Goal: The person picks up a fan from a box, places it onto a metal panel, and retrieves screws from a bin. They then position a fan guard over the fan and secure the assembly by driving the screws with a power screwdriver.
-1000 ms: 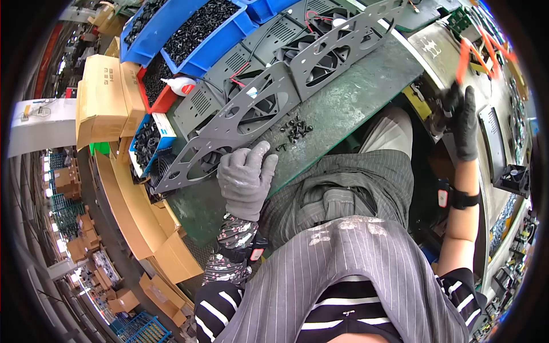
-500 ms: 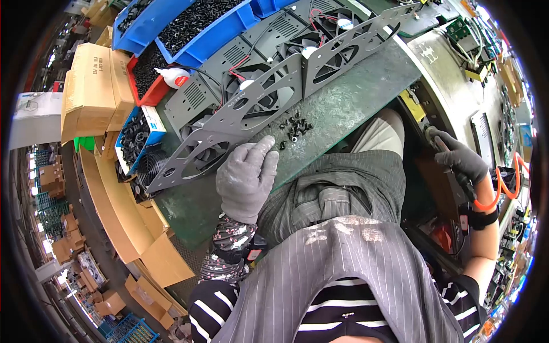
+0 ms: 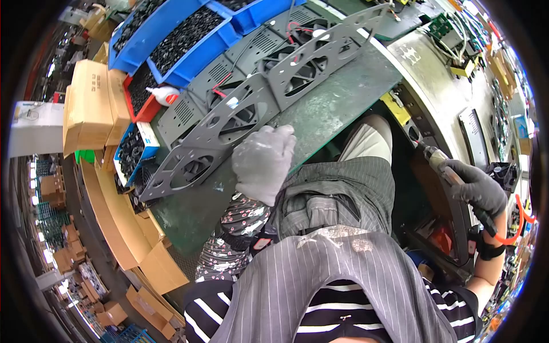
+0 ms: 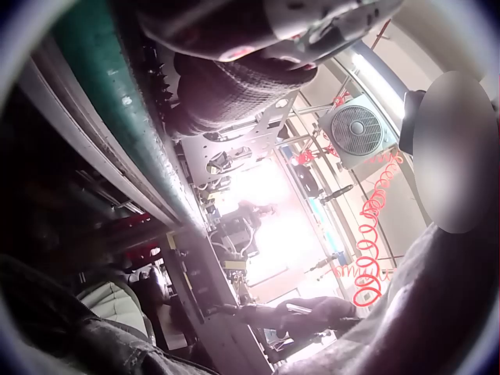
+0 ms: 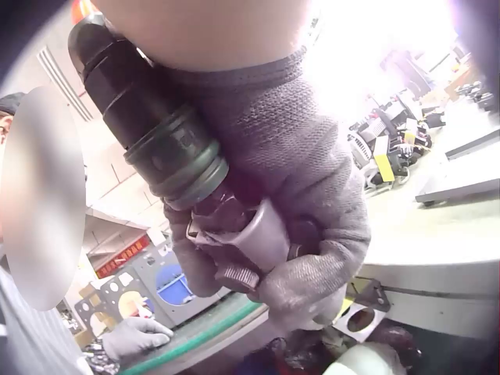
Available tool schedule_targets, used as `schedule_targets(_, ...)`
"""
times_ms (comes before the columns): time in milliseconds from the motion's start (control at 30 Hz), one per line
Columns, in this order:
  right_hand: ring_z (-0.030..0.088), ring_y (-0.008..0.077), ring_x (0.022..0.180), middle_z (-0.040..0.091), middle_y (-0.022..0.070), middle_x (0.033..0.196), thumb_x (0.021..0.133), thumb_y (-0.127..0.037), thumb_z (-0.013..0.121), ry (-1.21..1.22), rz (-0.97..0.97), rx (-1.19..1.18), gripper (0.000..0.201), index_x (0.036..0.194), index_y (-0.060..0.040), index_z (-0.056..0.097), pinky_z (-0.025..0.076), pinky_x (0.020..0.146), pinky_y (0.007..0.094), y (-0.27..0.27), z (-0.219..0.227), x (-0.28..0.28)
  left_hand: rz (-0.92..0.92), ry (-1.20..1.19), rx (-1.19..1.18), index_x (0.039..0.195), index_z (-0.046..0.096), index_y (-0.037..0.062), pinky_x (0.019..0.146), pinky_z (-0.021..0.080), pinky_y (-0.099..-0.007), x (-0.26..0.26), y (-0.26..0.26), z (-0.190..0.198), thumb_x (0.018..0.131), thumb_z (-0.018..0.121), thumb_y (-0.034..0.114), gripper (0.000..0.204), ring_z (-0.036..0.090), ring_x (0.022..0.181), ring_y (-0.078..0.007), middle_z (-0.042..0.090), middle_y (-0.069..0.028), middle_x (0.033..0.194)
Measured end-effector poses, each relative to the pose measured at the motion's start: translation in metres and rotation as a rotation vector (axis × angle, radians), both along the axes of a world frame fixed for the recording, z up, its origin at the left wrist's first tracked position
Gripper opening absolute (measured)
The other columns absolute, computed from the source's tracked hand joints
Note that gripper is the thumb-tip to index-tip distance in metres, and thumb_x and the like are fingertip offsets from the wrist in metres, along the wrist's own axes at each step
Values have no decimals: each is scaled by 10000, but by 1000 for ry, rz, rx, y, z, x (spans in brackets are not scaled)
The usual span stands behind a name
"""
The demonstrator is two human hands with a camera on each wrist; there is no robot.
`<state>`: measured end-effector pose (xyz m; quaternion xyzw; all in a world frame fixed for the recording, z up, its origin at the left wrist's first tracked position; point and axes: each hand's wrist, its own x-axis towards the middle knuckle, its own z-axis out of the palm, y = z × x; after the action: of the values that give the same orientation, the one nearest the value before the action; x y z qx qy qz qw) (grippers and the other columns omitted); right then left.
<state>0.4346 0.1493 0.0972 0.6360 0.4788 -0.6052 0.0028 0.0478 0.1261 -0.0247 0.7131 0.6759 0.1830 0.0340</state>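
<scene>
My right hand (image 3: pixel 474 186), in a grey glove, grips a power screwdriver (image 3: pixel 437 157) with an orange coiled hose; its bit end points toward the bench edge. In the right wrist view the tool's black body (image 5: pixel 133 94) lies along the glove. My gloved left hand (image 3: pixel 263 163) is low over the green bench top (image 3: pixel 337 97), fingers curled downward where the small black screws lay. The glove hides those screws in the head view, and I cannot tell whether its fingertips pinch one. Just beyond stand upright grey metal panels (image 3: pixel 269 94) with cutouts and fans (image 3: pixel 197 168) behind them.
Blue bins (image 3: pixel 191 63) of small black parts line the back, beside a red bin (image 3: pixel 146 108) and a white bottle (image 3: pixel 166 94). Cartons (image 3: pixel 94 106) and an open cardboard box (image 3: pixel 111 211) are at left. A pale worktable (image 3: pixel 426 68) bounds the right side.
The right hand has come down and toward me from the raised orange hose, now with the screwdriver in its grip. The left hand has shifted right, from beside the panel to over the screws.
</scene>
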Motion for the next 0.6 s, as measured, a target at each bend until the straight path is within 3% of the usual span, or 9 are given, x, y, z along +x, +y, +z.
schedule_targets(33,502,111,1080,564,31,1135,710,-82,707,109,-104,17,601,1278,9,531,397,919,237,-8,-2,-2,-10,6,3,989,701,136,650,504,-394,2,2,2,823,679,281,221,639,742,-283,651,-89,816)
schedule_targets(167,477,141,1123,558,41,1150,725,-110,710,365,-147,87,594,1278,-6,521,321,1013,278,-24,-21,-27,67,-200,97,959,708,93,692,517,-319,6,3,17,828,705,166,150,664,772,-225,694,-67,910)
schedule_targets(267,467,133,1115,529,50,1181,752,-111,702,642,-156,74,602,1305,-7,488,325,1011,283,-23,-62,-35,28,-1099,-38,1047,660,4,618,505,-234,10,11,22,928,620,150,193,662,808,-133,683,-62,944)
schedule_targets(300,462,134,1119,519,56,1193,761,-112,699,684,-126,89,608,1316,-6,474,325,1012,285,-22,-72,-45,18,-1085,-36,1047,660,4,618,505,-234,7,10,30,928,620,150,193,662,808,-133,683,-62,944)
schedule_targets(367,449,158,1188,512,115,1234,777,-113,687,702,-52,250,646,1357,-5,423,318,1035,301,-18,-97,-59,201,-1457,-258,1129,616,14,600,516,-222,8,7,47,940,596,138,227,662,822,-123,684,-85,957)
schedule_targets(467,485,136,1146,549,106,1169,762,-111,691,630,-51,340,644,1338,18,433,367,982,288,-9,-116,-73,95,-1681,-334,1161,593,16,593,536,-241,3,5,41,963,557,153,244,668,840,-163,674,-109,1010)
schedule_targets(533,614,128,758,612,81,916,659,-192,717,704,-180,-183,697,1274,21,467,496,693,230,0,-113,-77,31,-1925,-440,1177,581,13,667,579,-293,0,6,32,978,528,180,265,671,916,-250,660,-141,1072)
schedule_targets(567,586,130,557,612,75,780,639,-230,717,754,-272,-133,684,1235,20,494,484,520,231,-2,-116,-80,41,-1917,-437,1177,581,13,667,579,-293,3,9,29,978,528,180,265,671,916,-250,660,-141,1072)
schedule_targets(600,577,122,595,605,59,800,635,-245,721,760,-207,-107,693,1236,21,500,479,565,226,-5,-117,-86,65,-2003,-445,1183,573,13,709,588,-317,5,7,30,981,520,190,274,660,960,-275,655,-148,1086)
